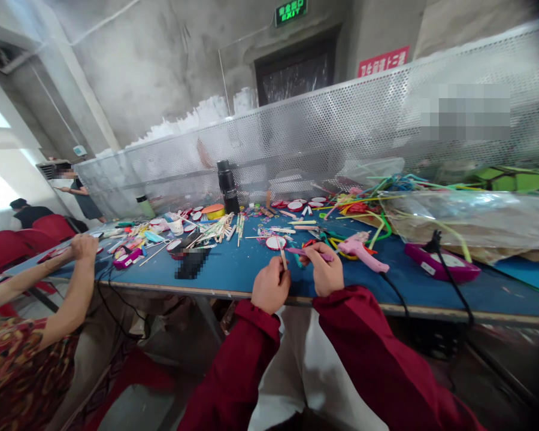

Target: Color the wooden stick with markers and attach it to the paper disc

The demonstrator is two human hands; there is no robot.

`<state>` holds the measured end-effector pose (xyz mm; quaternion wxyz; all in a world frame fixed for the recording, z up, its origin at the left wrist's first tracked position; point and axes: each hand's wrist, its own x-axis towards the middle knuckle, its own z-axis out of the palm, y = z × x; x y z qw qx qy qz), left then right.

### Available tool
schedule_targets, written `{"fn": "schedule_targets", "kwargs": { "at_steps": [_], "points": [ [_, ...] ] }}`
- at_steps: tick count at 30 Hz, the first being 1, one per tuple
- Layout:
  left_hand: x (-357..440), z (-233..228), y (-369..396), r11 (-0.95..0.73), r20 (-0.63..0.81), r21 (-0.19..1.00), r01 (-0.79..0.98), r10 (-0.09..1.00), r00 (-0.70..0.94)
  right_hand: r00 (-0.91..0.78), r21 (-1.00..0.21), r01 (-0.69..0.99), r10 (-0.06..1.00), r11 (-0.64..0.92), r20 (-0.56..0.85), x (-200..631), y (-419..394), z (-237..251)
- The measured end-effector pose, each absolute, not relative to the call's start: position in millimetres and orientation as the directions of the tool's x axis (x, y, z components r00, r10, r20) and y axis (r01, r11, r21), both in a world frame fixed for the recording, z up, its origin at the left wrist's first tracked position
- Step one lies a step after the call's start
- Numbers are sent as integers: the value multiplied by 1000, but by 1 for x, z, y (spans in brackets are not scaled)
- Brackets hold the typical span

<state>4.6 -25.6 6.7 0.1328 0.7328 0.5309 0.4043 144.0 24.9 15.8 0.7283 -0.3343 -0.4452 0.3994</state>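
— Right, what have you got in each hand?

— Your left hand (pixel 270 286) is closed around a thin wooden stick (pixel 282 256), held upright at the near edge of the blue table (pixel 233 272). Your right hand (pixel 326 269) pinches a purple stem (pixel 312 254), lying crosswise, its end just beside the stick.

— How should you handle it?

— Keep both grips low and steady, I'd say, and bring the ends together slowly. The pink glue gun (pixel 362 248) lies near your right hand; mind its cord.
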Motion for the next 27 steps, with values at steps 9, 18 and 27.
{"fn": "schedule_targets", "kwargs": {
  "at_steps": [9, 18, 27],
  "points": [
    [4, 6, -25, -407, 463, 638, 653, 881, 97, 284, -852, -276, 885, 444, 369, 145, 27, 14],
    [5, 10, -26, -406, 470, 660, 632, 879, 74, 277, -847, -283, 883, 451, 378, 145, 26, 15],
    [4, 9, -26, -399, 471, 668, 629, 880, 58, 274, -848, -257, 877, 463, 395, 145, 25, 15]
  ]
}}
